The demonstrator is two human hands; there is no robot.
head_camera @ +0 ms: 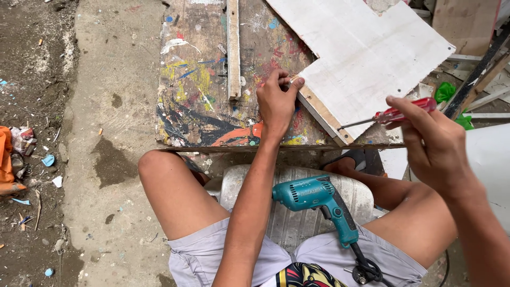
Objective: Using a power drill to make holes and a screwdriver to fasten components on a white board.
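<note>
My left hand (pixel 276 101) pinches the near corner of a white board (pixel 366 58), where its wooden edge strip (pixel 324 114) begins. The board lies on a paint-smeared wooden panel (pixel 207 90). My right hand (pixel 430 141) grips a screwdriver (pixel 393 114) with a clear red handle, its metal shaft pointing left toward the board's edge strip. A teal electric drill (pixel 319 199) rests between my knees on a white plastic seat (pixel 297 212), its black cord running down to my lap.
A narrow wooden slat (pixel 233 48) lies upright on the painted panel. Concrete floor (pixel 117 106) with dirt and litter spreads to the left, with orange cloth (pixel 6 159) at the edge. Boards, cardboard (pixel 467 21) and green plastic (pixel 446 93) crowd the right.
</note>
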